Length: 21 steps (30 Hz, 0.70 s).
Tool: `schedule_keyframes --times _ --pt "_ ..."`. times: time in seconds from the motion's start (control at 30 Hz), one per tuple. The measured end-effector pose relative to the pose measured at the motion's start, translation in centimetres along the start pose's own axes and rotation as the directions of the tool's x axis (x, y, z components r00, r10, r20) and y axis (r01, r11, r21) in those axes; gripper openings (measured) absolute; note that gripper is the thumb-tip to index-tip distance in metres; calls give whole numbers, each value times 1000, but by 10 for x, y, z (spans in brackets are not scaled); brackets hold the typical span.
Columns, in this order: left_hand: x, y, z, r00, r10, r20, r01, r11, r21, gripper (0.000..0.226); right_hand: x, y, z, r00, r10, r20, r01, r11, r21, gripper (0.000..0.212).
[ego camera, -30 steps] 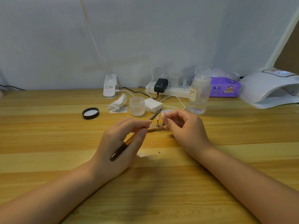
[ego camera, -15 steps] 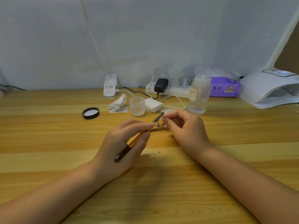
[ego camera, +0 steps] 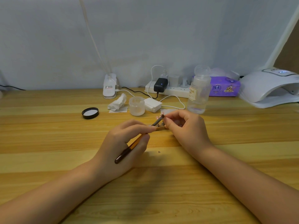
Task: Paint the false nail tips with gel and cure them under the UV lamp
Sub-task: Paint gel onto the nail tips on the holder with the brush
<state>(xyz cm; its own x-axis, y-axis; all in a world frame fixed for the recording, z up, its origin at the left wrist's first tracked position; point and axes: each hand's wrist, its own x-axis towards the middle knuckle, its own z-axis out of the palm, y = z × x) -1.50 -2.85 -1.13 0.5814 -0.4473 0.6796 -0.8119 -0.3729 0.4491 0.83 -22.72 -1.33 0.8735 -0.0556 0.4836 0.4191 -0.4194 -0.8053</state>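
On the pale striped wooden tabletop (ego camera: 48,139), the left hand (ego camera: 124,147) is gripping a slim nail brush with an amber and dark brown handle (ego camera: 129,151), its fingers curled round the shaft, and the grey ferrule is angling up so that the brush tip is meeting the small pink false nail tips (ego camera: 160,115). These tips are standing on little metal posts fixed to a narrow wooden strip holder (ego camera: 160,128) lying on the table between the two hands. The right hand (ego camera: 186,128) is sitting at the right end of that strip, fingers bent inward and pinching one of the posts or the holder's end; which of the two is too small to tell.

Just behind the hands, a small frosted plastic jar (ego camera: 136,105) is standing open and upright, with something pale inside that cannot be made out. Its round black lid (ego camera: 90,113) is lying well to the left, inner face up. A tall clear pump bottle with a cream label (ego camera: 198,92) is standing to the right of the jar, holding a low level of clear liquid. A crumpled white wipe (ego camera: 117,102) and a stack of white cotton pads (ego camera: 152,104) are flanking the jar. At the far right edge, the white domed UV lamp (ego camera: 265,86) is sitting with its opening facing left, well apart from the nail tips. A purple tissue packet (ego camera: 224,86) is lying beside it.
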Motion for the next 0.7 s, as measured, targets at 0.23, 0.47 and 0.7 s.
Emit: schedule_keyframes --times 0.23,0.47,0.7 --pt "-1 2 0 996 -58 -65 56 998 -26 23 0 0 0 1000 15 -9 -15 1000 7 20" --pt "-1 0 0 998 -52 -24 52 999 3 25 0 1 0 1000 10 5 -10 1000 1 16" --pt "-2 5 0 991 -88 -102 87 996 -11 26 0 0 0 1000 13 12 -13 1000 10 21"
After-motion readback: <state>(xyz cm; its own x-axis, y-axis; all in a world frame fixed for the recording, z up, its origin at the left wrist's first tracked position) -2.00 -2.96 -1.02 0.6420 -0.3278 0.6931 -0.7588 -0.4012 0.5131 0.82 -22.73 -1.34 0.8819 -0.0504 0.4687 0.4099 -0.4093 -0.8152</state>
